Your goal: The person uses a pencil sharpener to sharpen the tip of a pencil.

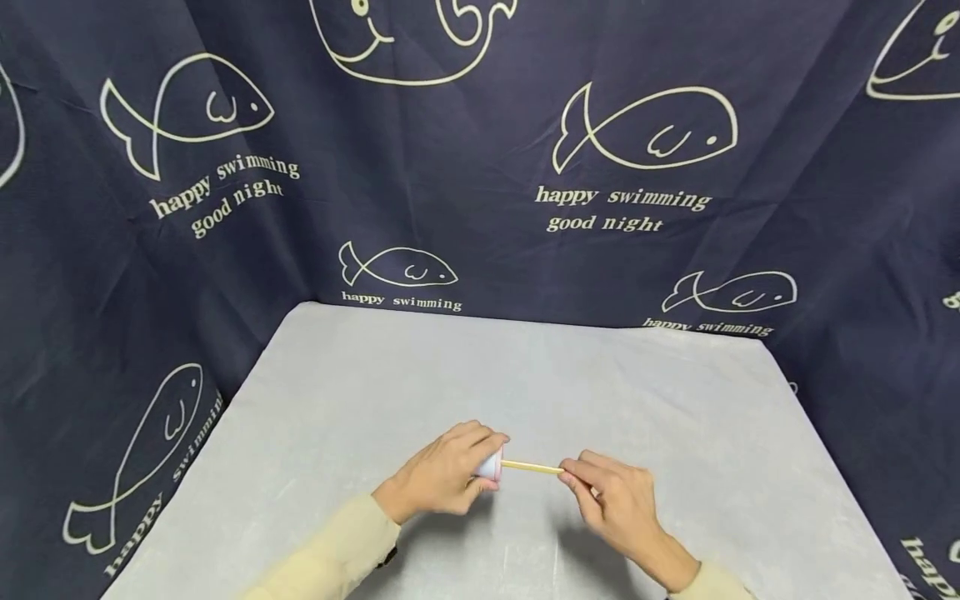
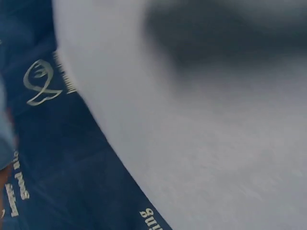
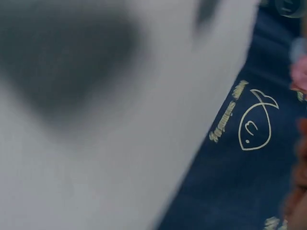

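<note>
My left hand (image 1: pixel 444 469) holds a small pale-blue pencil sharpener (image 1: pixel 489 467) with a pink end, thumb and fingers curled round its body. A thin yellow pencil (image 1: pixel 531 467) lies almost level, one end meeting the sharpener's pink face. At the pencil's other end, my right hand (image 1: pixel 617 498) pinches it between thumb and fingers. Both hands are raised over the table. Only a blurred bit of the blue body (image 2: pixel 5 141) shows at the left wrist view's edge. The right wrist view catches the pink end (image 3: pixel 300 74) and part of my fingers (image 3: pixel 300 177).
A pale grey cloth covers the table (image 1: pixel 540 375), with shadows of both hands on it. Dark blue curtains (image 1: pixel 495 183) printed with fish and words hang behind and at both sides, close to the table edges.
</note>
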A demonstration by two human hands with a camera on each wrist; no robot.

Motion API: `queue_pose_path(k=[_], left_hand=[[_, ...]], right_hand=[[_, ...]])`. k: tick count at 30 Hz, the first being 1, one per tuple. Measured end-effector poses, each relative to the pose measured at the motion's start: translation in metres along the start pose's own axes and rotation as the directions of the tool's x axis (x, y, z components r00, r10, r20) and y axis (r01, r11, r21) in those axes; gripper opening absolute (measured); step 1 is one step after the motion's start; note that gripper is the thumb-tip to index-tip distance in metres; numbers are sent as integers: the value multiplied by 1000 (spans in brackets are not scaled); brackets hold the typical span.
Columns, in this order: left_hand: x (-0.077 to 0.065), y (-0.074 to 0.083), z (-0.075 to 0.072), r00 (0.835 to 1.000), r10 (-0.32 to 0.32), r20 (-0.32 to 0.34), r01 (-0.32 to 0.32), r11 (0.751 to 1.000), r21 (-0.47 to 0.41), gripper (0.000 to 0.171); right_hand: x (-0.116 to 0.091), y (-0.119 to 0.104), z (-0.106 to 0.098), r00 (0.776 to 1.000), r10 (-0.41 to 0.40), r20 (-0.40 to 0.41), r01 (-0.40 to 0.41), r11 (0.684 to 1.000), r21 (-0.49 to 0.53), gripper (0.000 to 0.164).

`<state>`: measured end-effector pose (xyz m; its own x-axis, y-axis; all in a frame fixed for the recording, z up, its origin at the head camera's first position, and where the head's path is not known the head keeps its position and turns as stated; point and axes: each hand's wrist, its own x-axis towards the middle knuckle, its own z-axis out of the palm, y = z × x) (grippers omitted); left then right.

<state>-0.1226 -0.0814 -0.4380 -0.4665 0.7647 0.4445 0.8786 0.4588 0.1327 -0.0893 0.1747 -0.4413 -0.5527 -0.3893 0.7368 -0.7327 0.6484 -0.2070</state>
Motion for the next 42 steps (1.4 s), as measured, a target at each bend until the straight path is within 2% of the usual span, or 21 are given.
queue_pose_path(k=[1,3,5,6,7,11,14,17,21,24,27,29,30,32,34,35,36,37,38,40,42], left_hand=[[-2,0,4,997,58,-49,-53,994,96,52],[-6,-1,10,983,146,-113,-117,967,225,53],[-8,-2,12,973,183,-140,-139,951,276,53],[-8,-2,11,972,186,-145,-140,950,280,54],[-8,-3,9,974,179,-139,-136,952,273,54],[-6,-7,-2,992,102,-75,-89,982,164,54],[-3,-10,-12,999,-15,35,15,1000,-15,51],[1,-14,-18,975,-147,166,182,958,-222,49],[5,-17,-23,923,-243,300,358,829,-430,42],[7,-20,-27,914,-215,343,379,754,-536,33],[10,-21,-28,924,-147,354,344,728,-594,27],[11,-19,-25,922,-131,364,341,718,-607,24],[12,-17,-24,923,-134,361,341,719,-606,24],[11,-12,-19,927,-161,338,336,758,-559,28],[10,-8,-13,949,-162,270,275,843,-461,34],[8,-6,-9,963,-147,224,228,890,-395,38],[6,-4,-5,979,-114,171,162,939,-304,41],[4,-4,0,992,-64,113,86,976,-201,43],[1,-3,5,998,-9,59,16,994,-107,43],[-4,-3,14,994,105,-31,-103,993,59,41],[-8,-3,20,978,192,-86,-176,970,168,41]], right_hand=[[-2,-3,-1,987,130,94,-135,990,51,18],[-4,-6,-3,907,331,261,-367,924,107,9],[-4,-8,-5,838,420,347,-481,870,108,5],[-4,-8,-5,834,424,355,-487,867,109,3],[-4,-7,-4,847,404,345,-465,878,112,4],[-5,0,1,975,174,136,-184,981,59,11],[-3,6,4,999,-36,-5,36,998,-46,14],[5,12,5,965,-247,-89,225,953,-201,29],[17,15,4,894,-424,-143,359,871,-337,27],[24,12,2,852,-494,-172,412,836,-363,24],[25,9,1,819,-536,-205,438,814,-382,24],[21,8,2,815,-536,-219,431,814,-389,26],[18,7,3,826,-518,-222,416,826,-379,28],[12,6,5,884,-426,-196,354,880,-316,32],[5,3,4,963,-247,-107,223,955,-193,31],[3,2,3,992,-125,-35,120,986,-120,28],[1,0,1,998,25,63,-23,999,-34,24],[0,-1,-1,968,175,180,-185,982,36,20],[0,-2,-3,907,301,294,-338,938,82,16],[2,-1,-6,743,453,493,-576,808,125,10],[5,1,-8,597,508,621,-714,690,122,11]])
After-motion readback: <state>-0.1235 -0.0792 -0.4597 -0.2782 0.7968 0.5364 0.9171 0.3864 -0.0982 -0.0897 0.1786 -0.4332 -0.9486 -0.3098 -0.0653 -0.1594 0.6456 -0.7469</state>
